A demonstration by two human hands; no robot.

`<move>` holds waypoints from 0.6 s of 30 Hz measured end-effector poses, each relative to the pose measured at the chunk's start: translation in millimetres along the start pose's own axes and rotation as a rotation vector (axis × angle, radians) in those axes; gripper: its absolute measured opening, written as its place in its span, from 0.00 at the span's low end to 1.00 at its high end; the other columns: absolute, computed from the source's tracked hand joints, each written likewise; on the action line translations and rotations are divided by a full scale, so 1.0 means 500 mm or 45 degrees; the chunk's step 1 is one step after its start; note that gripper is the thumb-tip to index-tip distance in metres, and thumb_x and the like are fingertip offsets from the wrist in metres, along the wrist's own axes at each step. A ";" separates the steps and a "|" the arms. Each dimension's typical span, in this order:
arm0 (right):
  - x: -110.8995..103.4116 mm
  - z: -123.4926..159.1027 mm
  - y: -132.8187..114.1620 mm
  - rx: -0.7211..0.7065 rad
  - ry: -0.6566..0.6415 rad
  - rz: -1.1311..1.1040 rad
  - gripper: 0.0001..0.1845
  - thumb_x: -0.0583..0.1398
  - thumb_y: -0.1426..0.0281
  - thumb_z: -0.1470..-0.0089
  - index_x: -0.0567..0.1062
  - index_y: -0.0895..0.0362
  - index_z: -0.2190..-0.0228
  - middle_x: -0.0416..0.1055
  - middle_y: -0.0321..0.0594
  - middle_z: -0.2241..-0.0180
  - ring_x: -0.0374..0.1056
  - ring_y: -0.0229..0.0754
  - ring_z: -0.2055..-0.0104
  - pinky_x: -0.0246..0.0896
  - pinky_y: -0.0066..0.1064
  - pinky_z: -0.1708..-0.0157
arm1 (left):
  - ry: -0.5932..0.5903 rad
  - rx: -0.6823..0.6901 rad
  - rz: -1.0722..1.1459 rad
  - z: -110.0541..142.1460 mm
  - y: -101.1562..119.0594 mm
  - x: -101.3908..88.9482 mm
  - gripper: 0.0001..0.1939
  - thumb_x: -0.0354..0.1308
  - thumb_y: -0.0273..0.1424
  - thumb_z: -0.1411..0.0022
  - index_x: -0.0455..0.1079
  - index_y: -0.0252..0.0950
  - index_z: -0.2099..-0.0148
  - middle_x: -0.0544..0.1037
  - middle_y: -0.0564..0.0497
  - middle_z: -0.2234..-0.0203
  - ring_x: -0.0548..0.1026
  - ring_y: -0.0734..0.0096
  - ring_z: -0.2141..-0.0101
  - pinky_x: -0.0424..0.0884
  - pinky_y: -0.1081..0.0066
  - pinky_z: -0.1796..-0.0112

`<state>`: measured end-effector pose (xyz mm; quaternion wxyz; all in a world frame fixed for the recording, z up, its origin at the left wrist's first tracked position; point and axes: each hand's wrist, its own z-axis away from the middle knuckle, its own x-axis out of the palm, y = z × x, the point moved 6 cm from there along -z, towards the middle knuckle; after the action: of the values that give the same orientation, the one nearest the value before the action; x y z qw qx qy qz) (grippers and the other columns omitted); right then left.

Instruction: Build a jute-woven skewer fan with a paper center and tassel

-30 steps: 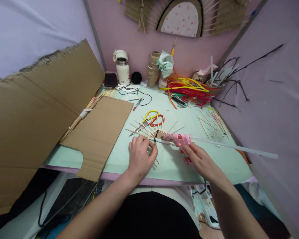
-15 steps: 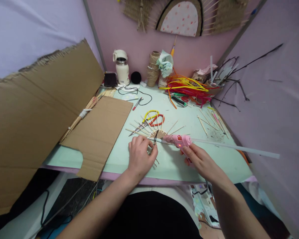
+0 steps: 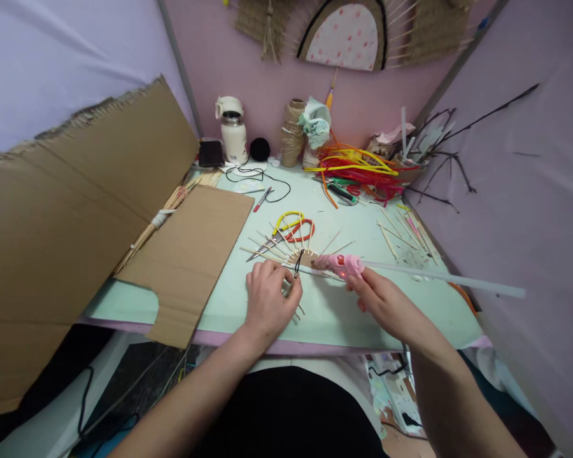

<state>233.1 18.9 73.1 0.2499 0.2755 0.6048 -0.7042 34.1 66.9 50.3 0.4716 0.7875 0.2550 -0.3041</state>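
Observation:
My right hand (image 3: 379, 299) grips a pink hot glue gun (image 3: 348, 266), its nozzle pointing left at a small brown cardboard half-disc (image 3: 308, 259). A long clear glue stick (image 3: 449, 277) sticks out of the gun's back end. Thin wooden sticks (image 3: 310, 236) fan out from the half-disc's curved edge. My left hand (image 3: 270, 292) is closed in a pinch on a thin black cord (image 3: 299, 259) lying across the half-disc's left part; a small bead-like piece shows at the fingertips. Scissors (image 3: 293, 228) with yellow and red handles lie behind the fan, partly under its sticks.
Cardboard sheets (image 3: 210, 235) lie and stand at left, beside bundled sticks (image 3: 160, 218). At the back are a white flask (image 3: 233, 137), a twine spool (image 3: 293, 130) and red and yellow pipe-cleaner-like strands (image 3: 358, 166). Loose sticks (image 3: 405, 229) and dark branches (image 3: 451, 159) are at right.
My right hand has tilted the glue gun slightly, so the glue stick's far end sits a little further left and higher. My left hand has stayed in place.

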 end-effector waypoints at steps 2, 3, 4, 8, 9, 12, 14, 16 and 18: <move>-0.003 -0.006 -0.007 -0.016 -0.014 0.063 0.26 0.48 0.48 0.37 0.71 0.55 0.70 0.71 0.39 0.76 0.66 0.43 0.74 0.60 0.33 0.73 | 0.005 0.005 -0.001 0.000 -0.001 0.001 0.06 0.58 0.30 0.39 0.67 0.38 0.69 0.72 0.49 0.67 0.68 0.60 0.60 0.61 0.62 0.60; -0.005 -0.009 -0.013 -0.038 -0.024 0.086 0.26 0.48 0.48 0.37 0.72 0.54 0.69 0.71 0.40 0.75 0.66 0.43 0.73 0.60 0.33 0.72 | 0.008 0.005 0.001 0.000 -0.002 0.002 0.06 0.58 0.30 0.39 0.67 0.38 0.69 0.72 0.49 0.66 0.68 0.60 0.60 0.61 0.62 0.60; -0.007 -0.011 -0.020 -0.064 -0.032 0.103 0.26 0.48 0.48 0.37 0.73 0.54 0.69 0.72 0.40 0.75 0.67 0.44 0.73 0.60 0.33 0.72 | 0.010 0.003 0.005 0.000 -0.003 0.002 0.06 0.58 0.30 0.38 0.67 0.38 0.69 0.72 0.49 0.66 0.68 0.60 0.60 0.61 0.62 0.60; -0.024 -0.010 -0.035 -0.096 -0.041 0.138 0.27 0.47 0.47 0.37 0.75 0.54 0.66 0.72 0.39 0.74 0.67 0.44 0.72 0.59 0.33 0.71 | 0.005 0.000 0.014 0.000 -0.003 0.003 0.06 0.58 0.30 0.38 0.67 0.38 0.69 0.72 0.49 0.67 0.68 0.61 0.61 0.61 0.62 0.59; -0.030 -0.009 -0.036 -0.082 -0.035 0.148 0.27 0.47 0.47 0.37 0.75 0.54 0.66 0.72 0.39 0.74 0.67 0.44 0.72 0.59 0.33 0.71 | 0.004 0.003 0.015 0.000 -0.003 0.003 0.06 0.58 0.30 0.38 0.67 0.38 0.69 0.72 0.49 0.67 0.68 0.61 0.61 0.61 0.62 0.60; -0.046 -0.007 -0.039 -0.063 -0.046 0.194 0.27 0.48 0.47 0.37 0.73 0.54 0.70 0.72 0.39 0.74 0.66 0.43 0.73 0.58 0.32 0.71 | 0.011 0.011 0.016 0.000 -0.001 0.002 0.06 0.58 0.29 0.38 0.67 0.38 0.69 0.72 0.49 0.67 0.68 0.61 0.61 0.61 0.62 0.60; -0.050 -0.013 -0.048 -0.100 -0.099 0.226 0.27 0.48 0.47 0.37 0.71 0.54 0.72 0.73 0.39 0.73 0.67 0.42 0.72 0.59 0.32 0.71 | 0.011 0.013 0.013 0.001 -0.001 0.002 0.06 0.58 0.30 0.38 0.67 0.38 0.69 0.72 0.49 0.67 0.68 0.61 0.61 0.61 0.62 0.60; -0.050 -0.025 -0.060 -0.155 -0.169 0.277 0.27 0.47 0.48 0.36 0.71 0.53 0.71 0.74 0.39 0.72 0.68 0.42 0.71 0.59 0.32 0.70 | 0.010 0.016 0.011 0.001 -0.002 0.003 0.06 0.58 0.30 0.38 0.67 0.38 0.69 0.72 0.49 0.67 0.68 0.61 0.61 0.60 0.62 0.60; -0.053 -0.041 -0.073 -0.187 -0.216 0.351 0.27 0.47 0.48 0.36 0.73 0.53 0.70 0.75 0.39 0.71 0.69 0.43 0.70 0.60 0.32 0.69 | 0.013 0.022 0.010 0.001 -0.002 0.003 0.06 0.58 0.30 0.38 0.67 0.38 0.69 0.72 0.49 0.67 0.68 0.61 0.61 0.60 0.62 0.60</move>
<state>228.8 44.8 115.1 0.4137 0.2766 0.5879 -0.6377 34.2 67.1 48.6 0.4645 0.7942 0.2517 -0.3003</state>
